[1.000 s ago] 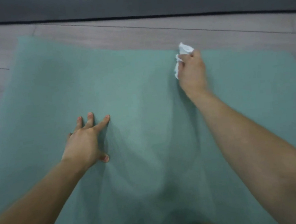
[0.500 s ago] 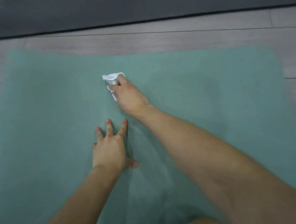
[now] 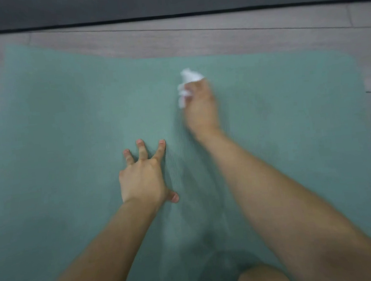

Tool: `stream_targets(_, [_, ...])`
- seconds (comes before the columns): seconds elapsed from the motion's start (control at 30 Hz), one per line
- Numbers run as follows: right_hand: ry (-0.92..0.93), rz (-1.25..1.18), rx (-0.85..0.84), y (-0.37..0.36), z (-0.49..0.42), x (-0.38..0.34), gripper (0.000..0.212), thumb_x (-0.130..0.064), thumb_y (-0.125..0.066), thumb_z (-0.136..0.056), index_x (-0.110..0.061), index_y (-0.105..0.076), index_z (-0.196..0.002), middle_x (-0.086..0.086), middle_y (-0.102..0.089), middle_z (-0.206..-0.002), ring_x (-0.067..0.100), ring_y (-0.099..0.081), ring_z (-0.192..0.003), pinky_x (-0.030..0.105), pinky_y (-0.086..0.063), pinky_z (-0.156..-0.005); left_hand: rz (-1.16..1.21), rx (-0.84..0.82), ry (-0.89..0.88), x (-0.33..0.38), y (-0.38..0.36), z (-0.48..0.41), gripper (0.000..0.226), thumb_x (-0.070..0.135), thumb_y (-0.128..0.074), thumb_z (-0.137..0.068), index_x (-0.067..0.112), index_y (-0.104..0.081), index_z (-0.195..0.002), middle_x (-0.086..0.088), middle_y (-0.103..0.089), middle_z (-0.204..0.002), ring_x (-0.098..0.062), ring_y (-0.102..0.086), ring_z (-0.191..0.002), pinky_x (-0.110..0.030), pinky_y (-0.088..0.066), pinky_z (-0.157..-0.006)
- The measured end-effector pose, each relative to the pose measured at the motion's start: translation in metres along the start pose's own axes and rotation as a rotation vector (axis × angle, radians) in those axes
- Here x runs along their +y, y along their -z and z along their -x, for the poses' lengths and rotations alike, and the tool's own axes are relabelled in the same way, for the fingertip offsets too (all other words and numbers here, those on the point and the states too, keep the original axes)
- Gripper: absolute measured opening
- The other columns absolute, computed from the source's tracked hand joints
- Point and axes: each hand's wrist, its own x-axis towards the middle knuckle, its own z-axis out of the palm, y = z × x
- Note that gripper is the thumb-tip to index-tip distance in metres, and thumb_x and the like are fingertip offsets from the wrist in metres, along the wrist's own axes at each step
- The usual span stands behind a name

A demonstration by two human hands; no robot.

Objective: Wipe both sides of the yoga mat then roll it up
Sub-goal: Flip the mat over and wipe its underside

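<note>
My left hand (image 3: 143, 180) lies flat, fingers spread, pinning the yoga mat (image 3: 65, 129) to the floor (image 3: 170, 39). Beyond, my right hand (image 3: 201, 107) clutches a white cloth (image 3: 188, 77). The mat seems light and floppy; I'd lift it by an edge.

We see yoga mat (image 3: 65, 129) spread flat on floor (image 3: 170, 42), floor boards showing behind it and at both sides. Our left hand (image 3: 142, 180) palm-down on mat near centre, fingers spread forward. Our right hand (image 3: 201, 107) ahead and right of left, apart from it, also on mat, gripping tissue wad (image 3: 188, 76) that pokes out at front and left. Knee (image 3: 261, 278) on mat at near edge, under right forearm.
</note>
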Motion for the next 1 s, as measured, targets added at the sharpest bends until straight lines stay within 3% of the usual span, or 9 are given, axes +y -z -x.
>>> stream_targets(0.07, [0.271,-0.030,-0.341,-0.032,0.030,-0.045,0.035,-0.009,-0.053,-0.096,-0.004,-0.069,-0.128,0.012,-0.065,-0.121,0.032,-0.069,-0.098,0.048,-0.059,-0.089,0.002,0.010,-0.005,-0.001,0.000,0.001,0.152,0.074,-0.093,-0.043,0.050,-0.002,-0.163,-0.005,0.000,-0.176,-0.043,-0.010,-0.160,-0.056,-0.047,-0.108])
stream_targets(0.13, [0.378,0.014,-0.466,-0.016,0.037,-0.054,0.026,-0.001,-0.064,-0.094,-0.002,-0.075,-0.117,0.018,-0.064,-0.130,0.034,-0.069,-0.112,0.028,-0.051,-0.106,-0.007,0.018,-0.006,-0.002,0.000,0.001,0.151,0.076,-0.092,-0.044,0.051,-0.001,-0.162,-0.003,0.000,-0.176,-0.041,-0.011,-0.160,-0.055,-0.047,-0.108])
stream_targets(0.23, [0.226,0.022,-0.276,0.047,0.016,-0.006,0.032,0.001,-0.067,-0.095,-0.005,-0.075,-0.125,0.015,-0.065,-0.137,0.015,-0.064,-0.118,0.002,-0.035,-0.105,-0.017,0.015,-0.009,-0.003,0.000,0.000,0.155,0.080,-0.089,-0.043,0.054,0.009,-0.160,-0.002,0.002,-0.176,-0.040,-0.010,-0.160,-0.055,-0.046,-0.108])
stream_targets(0.37, [-0.205,0.296,0.056,0.143,0.014,0.056,0.029,-0.020,-0.061,-0.100,-0.016,-0.077,-0.123,0.012,-0.065,-0.131,0.030,-0.067,-0.109,0.020,-0.046,-0.098,-0.018,0.018,-0.010,-0.004,-0.002,-0.002,0.155,0.081,-0.089,-0.042,0.055,0.009,-0.160,-0.001,0.003,-0.176,-0.039,-0.009,-0.161,-0.055,-0.047,-0.107])
stream_targets(0.5, [-0.424,0.237,0.191,0.105,0.022,0.023,0.032,-0.013,-0.053,-0.101,-0.009,-0.070,-0.128,0.014,-0.059,-0.134,0.024,-0.060,-0.112,0.007,-0.037,-0.087,-0.005,0.035,-0.001,-0.004,0.001,0.002,0.156,0.081,-0.089,-0.040,0.054,0.006,-0.161,0.003,0.001,-0.176,-0.036,-0.010,-0.161,-0.056,-0.047,-0.106])
stream_targets(0.57, [-0.263,0.146,0.080,0.047,0.035,-0.016,0.035,-0.006,-0.053,-0.101,-0.007,-0.066,-0.133,0.012,-0.060,-0.132,0.024,-0.061,-0.111,0.007,-0.044,-0.091,0.040,0.053,0.018,-0.006,0.001,0.007,0.158,0.081,-0.090,-0.039,0.046,0.002,-0.163,0.009,0.000,-0.176,-0.029,-0.009,-0.162,-0.055,-0.046,-0.108])
stream_targets(0.67, [0.072,0.077,-0.321,-0.023,0.069,-0.061,0.030,-0.007,-0.061,-0.098,-0.005,-0.072,-0.125,0.015,-0.063,-0.129,0.035,-0.067,-0.111,0.043,-0.056,-0.100,0.095,0.061,0.043,-0.012,0.000,0.016,0.158,0.084,-0.086,-0.043,0.033,-0.001,-0.165,0.016,0.004,-0.175,-0.018,-0.004,-0.163,-0.050,-0.045,-0.109])
stream_targets(0.8, [0.236,0.033,-0.489,0.020,0.056,-0.047,0.023,-0.009,-0.067,-0.098,-0.011,-0.078,-0.119,0.014,-0.062,-0.135,0.029,-0.065,-0.121,0.026,-0.046,-0.111,0.075,-0.013,-0.015,-0.023,-0.012,0.031,0.154,0.090,-0.078,-0.053,0.033,0.008,-0.166,0.004,0.014,-0.176,-0.021,0.003,-0.163,-0.045,-0.028,-0.127])
stream_targets(1.0, [-0.232,0.291,0.031,0.144,0.040,0.046,0.027,-0.017,-0.059,-0.102,-0.014,-0.075,-0.123,0.016,-0.060,-0.137,0.034,-0.066,-0.110,0.023,-0.044,-0.099,0.055,-0.089,-0.001,-0.034,-0.050,0.083,0.167,0.075,-0.091,-0.046,0.045,0.028,-0.158,-0.003,0.030,-0.171,-0.034,0.013,-0.162,-0.059,-0.027,-0.125])
